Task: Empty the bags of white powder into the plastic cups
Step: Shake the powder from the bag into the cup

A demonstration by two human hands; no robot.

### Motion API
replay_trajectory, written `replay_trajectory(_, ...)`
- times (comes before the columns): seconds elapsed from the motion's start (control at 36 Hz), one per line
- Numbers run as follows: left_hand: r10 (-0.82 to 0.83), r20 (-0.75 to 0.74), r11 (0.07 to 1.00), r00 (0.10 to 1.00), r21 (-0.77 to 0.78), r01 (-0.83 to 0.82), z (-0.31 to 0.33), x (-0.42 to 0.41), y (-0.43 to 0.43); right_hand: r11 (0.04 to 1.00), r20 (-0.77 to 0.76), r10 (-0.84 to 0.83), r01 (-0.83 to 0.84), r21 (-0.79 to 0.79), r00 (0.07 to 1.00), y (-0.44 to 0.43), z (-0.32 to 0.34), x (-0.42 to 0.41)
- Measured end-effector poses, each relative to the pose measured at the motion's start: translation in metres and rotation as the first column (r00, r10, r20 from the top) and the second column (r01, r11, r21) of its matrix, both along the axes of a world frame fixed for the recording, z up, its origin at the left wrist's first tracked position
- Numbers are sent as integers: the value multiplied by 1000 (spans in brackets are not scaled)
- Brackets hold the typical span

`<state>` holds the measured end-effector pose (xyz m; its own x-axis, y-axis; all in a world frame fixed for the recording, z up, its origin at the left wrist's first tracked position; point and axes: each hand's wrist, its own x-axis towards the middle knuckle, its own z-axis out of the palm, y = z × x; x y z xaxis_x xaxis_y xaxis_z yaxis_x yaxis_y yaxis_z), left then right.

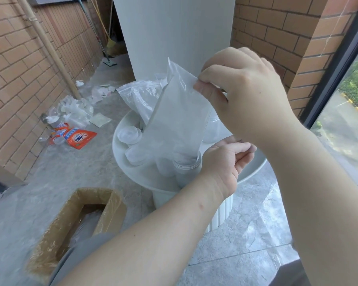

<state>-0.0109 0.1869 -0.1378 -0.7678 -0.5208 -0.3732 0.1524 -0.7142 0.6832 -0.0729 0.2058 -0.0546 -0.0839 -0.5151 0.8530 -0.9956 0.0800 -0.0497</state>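
Right hand: fingertips pinch the upper edge of a clear plastic bag, raised above the round white surface. The bag is tilted, top end up toward the right hand, and its lower end sits in the mouth of a clear plastic cup at the near edge of the surface. White powder fills most of the bag.

Left hand: just beside the cup on its right, fingers curled. Cannot tell whether it holds the cup or only rests against it.

Also on the surface: two shallow round plastic lids to the left of the cup, and more clear bags heaped behind the held one.

On the floor: an open cardboard box lower left, and an orange detergent pouch among plastic litter by the brick wall.
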Motion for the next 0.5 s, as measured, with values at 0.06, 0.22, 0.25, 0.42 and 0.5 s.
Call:
replay_trajectory(0.06, -47, 59, 996, 997, -70, 52, -2, 3, -1, 1000, -1, 5, -5, 2, 1000, 1, 1, -2)
replay_trajectory(0.22, -347, 392, 824, 852, -305, 477, 16, 33, -10, 1000, -48, -25, 26, 16, 999, 6, 0, -4)
replay_trajectory(0.25, -394, 459, 742, 796, -352, 570, 25, 43, -13, 999, -51, -27, 28, 18, 998, 6, -1, -4)
replay_trajectory(0.42, 53, 703, 137, 709, -709, 692, 107, 120, -41, 1000, -46, -28, 27, -7, 999, 6, -7, -4)
replay_trajectory(0.5, 410, 192, 42, 891, -980, 192, 111, 141, -63, 1000, -49, -30, 30, -7, 998, 5, -7, -1)
